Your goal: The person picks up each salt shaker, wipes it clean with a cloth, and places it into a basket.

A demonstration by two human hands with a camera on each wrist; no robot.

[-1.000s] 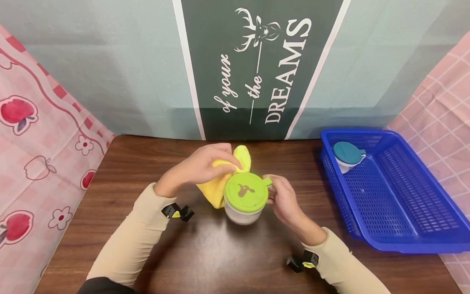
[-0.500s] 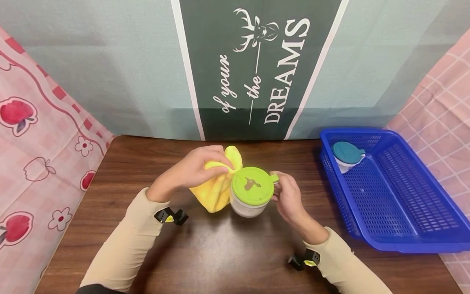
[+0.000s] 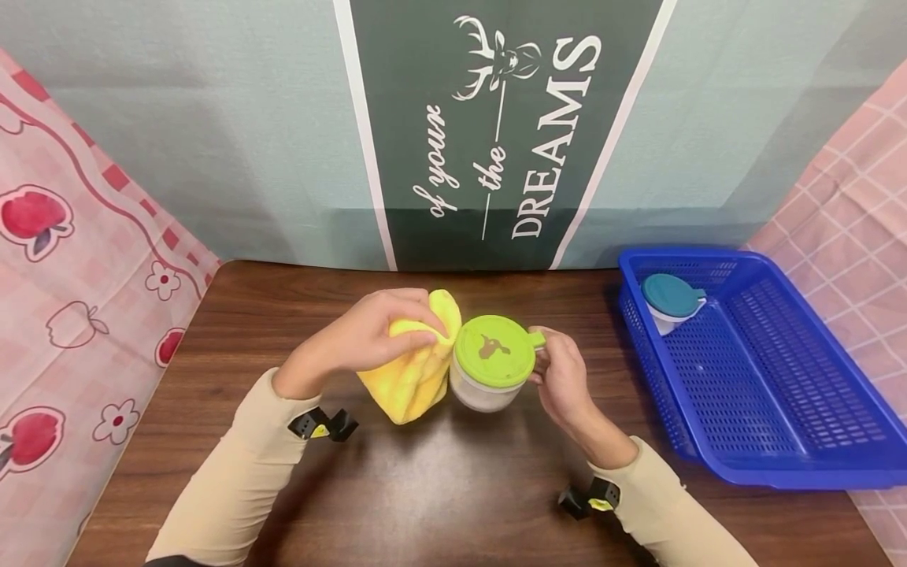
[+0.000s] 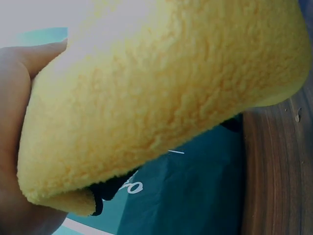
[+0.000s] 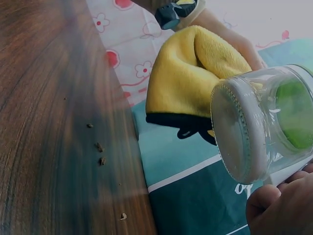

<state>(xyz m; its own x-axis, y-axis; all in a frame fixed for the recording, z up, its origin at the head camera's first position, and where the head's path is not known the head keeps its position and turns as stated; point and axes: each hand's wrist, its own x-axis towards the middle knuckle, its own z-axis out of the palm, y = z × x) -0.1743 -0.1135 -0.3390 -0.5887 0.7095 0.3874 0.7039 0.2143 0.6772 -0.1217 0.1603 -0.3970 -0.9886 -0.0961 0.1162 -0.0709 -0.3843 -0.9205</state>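
My left hand (image 3: 368, 335) pinches a folded yellow cloth (image 3: 411, 382), fluffy with a dark edge. The cloth hangs close by the left side of a clear seasoning jar (image 3: 485, 390) with a green lid (image 3: 494, 352). By its handle, the jar is gripped in my right hand (image 3: 563, 378), above the table. Seen from the right wrist, the jar's base (image 5: 234, 132) faces the camera and white contents show inside. The cloth (image 5: 181, 83) overlaps behind it there. Yellow cloth (image 4: 161, 98) fills most of the left wrist view and hides the jar.
A blue plastic basket (image 3: 772, 465) stands at the right of the wooden table (image 3: 439, 504), with a teal-lidded jar (image 3: 669, 303) in its far left corner. Several small brown crumbs (image 5: 100, 147) lie on the tabletop. Printed fabric hangs behind and at both sides.
The jar in my right hand has moved up and to the right. My left hand and the cloth have shifted left, away from the jar's front.
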